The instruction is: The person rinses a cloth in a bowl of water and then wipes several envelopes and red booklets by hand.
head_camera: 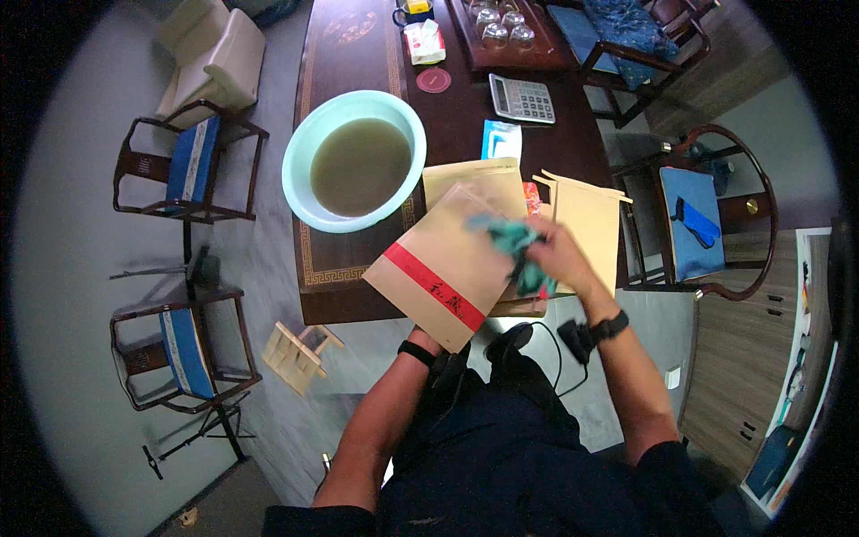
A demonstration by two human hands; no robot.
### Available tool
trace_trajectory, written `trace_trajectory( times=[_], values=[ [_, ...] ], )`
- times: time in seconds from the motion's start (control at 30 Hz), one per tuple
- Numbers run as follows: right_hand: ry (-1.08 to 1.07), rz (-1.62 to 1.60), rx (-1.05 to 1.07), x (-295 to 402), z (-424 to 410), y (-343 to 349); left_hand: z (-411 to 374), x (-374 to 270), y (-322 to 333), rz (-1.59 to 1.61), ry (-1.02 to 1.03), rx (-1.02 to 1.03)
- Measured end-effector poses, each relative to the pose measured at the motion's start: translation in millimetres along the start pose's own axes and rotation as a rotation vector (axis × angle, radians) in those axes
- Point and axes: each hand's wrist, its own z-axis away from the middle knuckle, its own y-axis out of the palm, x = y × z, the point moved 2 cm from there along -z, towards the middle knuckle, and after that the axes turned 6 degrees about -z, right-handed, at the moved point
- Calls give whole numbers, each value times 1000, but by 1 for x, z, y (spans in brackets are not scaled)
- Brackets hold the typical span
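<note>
A flat tan board or box panel [443,268] with a red band and black writing is tilted over the table's near edge. My left hand [427,337] supports it from beneath, its fingers mostly hidden by the panel. Against the upper right part of the panel, my right hand [551,254] grips a crumpled green cloth [515,240], blurred at its far end. Behind the panel lies another tan piece [474,176], and a pale yellow one [588,228] is to the right. A light blue basin [295,161] of murky water stands at the left.
On the dark wooden table [349,311] are a calculator [523,99], a tissue pack [424,43], a red coaster [433,80], a blue-and-white packet [502,139] and a tray [478,55] with glass cups. A small wooden stool [292,356] stands on the floor; chairs flank the table.
</note>
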Motion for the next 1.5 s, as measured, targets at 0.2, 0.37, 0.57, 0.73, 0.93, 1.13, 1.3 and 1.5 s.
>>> trace_trajectory(
  times=[0.2, 0.37, 0.57, 0.73, 0.93, 1.13, 1.3, 1.5],
  values=[
    [-44, 446, -189, -7, -89, -9, 2, 9, -4, 31, -4, -11],
    [5, 529, 194, -29, -109, 73, 2, 7, -3, 38, -20, -10],
    [-253, 497, 518, 14, -23, 153, -2, -1, 3, 66, -56, 9],
    [-234, 355, 448, 32, 35, 136, 0, -7, 13, 100, -119, 42],
    [-233, 151, 236, 37, 88, 84, -4, -13, 47, 173, -225, 121],
    [-315, 84, 27, 30, 128, 37, -23, -15, 86, 282, -289, 163],
    [-217, 25, -194, 26, 188, -10, -67, -34, 179, -114, -186, -12],
    [-66, -5, -313, -7, 258, -48, -145, 20, 143, -424, 69, -325]
  ],
)
